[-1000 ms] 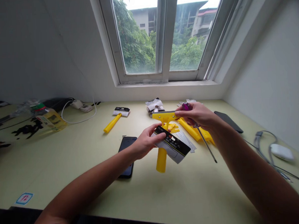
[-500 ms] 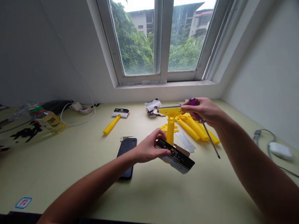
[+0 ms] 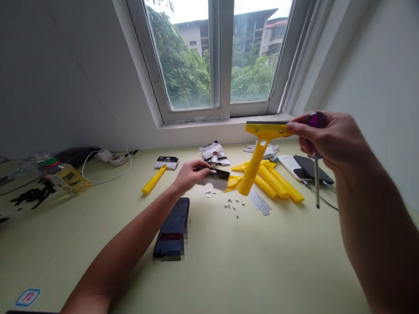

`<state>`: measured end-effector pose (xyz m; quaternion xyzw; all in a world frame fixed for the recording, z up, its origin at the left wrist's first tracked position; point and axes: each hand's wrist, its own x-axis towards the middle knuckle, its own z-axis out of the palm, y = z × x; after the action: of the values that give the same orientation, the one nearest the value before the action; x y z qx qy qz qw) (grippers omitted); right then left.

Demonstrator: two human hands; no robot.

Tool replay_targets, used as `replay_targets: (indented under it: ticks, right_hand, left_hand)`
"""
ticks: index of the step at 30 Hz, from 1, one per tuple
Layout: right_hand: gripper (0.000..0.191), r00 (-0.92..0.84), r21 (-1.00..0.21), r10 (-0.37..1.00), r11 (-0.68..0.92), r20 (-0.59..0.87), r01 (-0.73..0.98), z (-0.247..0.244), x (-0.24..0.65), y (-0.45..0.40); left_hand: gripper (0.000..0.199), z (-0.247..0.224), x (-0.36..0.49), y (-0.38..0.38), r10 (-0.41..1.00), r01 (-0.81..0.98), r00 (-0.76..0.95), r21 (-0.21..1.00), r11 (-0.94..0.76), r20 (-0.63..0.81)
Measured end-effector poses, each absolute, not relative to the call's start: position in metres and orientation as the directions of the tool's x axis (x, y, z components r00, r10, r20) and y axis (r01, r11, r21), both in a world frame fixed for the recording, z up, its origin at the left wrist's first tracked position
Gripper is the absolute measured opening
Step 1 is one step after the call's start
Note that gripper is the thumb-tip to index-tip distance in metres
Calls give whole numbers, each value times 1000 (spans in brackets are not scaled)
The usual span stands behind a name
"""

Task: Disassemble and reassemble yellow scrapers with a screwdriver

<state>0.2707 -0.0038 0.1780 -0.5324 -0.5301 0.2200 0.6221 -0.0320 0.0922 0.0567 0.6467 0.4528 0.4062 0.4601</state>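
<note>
Daylight is being admitted through the window (image 3: 221, 53) at upper centre, its sky being overexposed; the left wall (image 3: 51, 81) is being left dim.

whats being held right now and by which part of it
Right hand: yellow scraper by one end of its head, plus a screwdriver by its handle. Left hand: black-and-white card by one end.

From here I see a bottle (image 3: 67, 177) with a green cap, left of a looped white cable (image 3: 107, 182).
</note>
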Motion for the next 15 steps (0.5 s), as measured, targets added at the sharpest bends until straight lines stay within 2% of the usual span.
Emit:
replay_targets:
  ticks: [1, 2, 5, 9, 15]
  right_hand:
    - [20, 335, -889, 836, 341, 435, 305, 178, 271, -5]
    - [21, 322, -883, 837, 343, 442, 320, 178, 270, -5]
    - [25, 272, -869, 855, 333, 442, 366, 177, 265, -5]
    - [29, 240, -859, 872, 307, 426, 411, 177, 258, -5]
    - [28, 229, -863, 888, 279, 399, 421, 176, 252, -7]
  left_hand:
    - [24, 60, -37, 112, 991, 235, 54, 963, -132, 122]
    - [21, 62, -43, 132, 991, 253, -55, 961, -108, 126]
    - [23, 64, -53, 178, 972, 283, -210, 958, -44, 107]
    - [34, 59, -39, 210, 961, 355, -242, 934, -41, 134]
    - [19, 51, 9, 243, 963, 571, -147, 814, -105, 227]
